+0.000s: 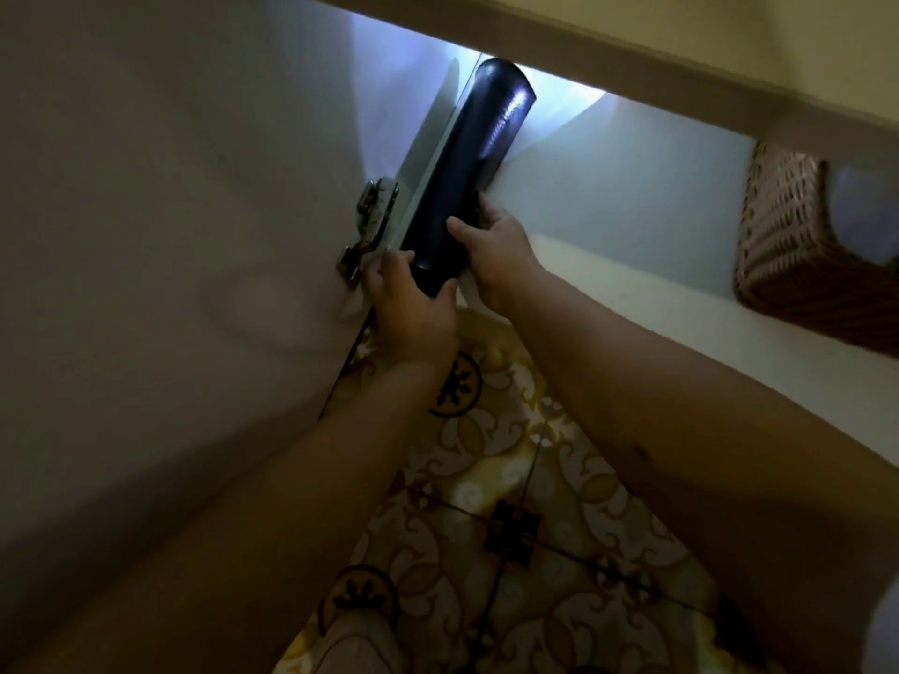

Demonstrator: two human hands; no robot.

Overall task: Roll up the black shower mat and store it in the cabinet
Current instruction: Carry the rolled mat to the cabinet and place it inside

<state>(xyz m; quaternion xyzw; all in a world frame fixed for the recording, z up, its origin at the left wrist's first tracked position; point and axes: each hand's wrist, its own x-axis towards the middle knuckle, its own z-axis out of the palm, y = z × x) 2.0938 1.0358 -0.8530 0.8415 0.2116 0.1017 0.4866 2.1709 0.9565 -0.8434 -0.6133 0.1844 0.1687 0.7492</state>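
Rolled black mat [469, 172] lies on the cabinet shelf [632, 197], along its left edge, tight against the open door [146, 187] and just beside the metal hinge [367, 226]. My left hand [413, 308] cups the near end, fingers curled around it. My right hand [496, 250] clasps the roll's right side (thumb on top). Wicker basket [798, 245] sits at the shelf's right end, well apart. Patterned floor tiles [511, 503] below.
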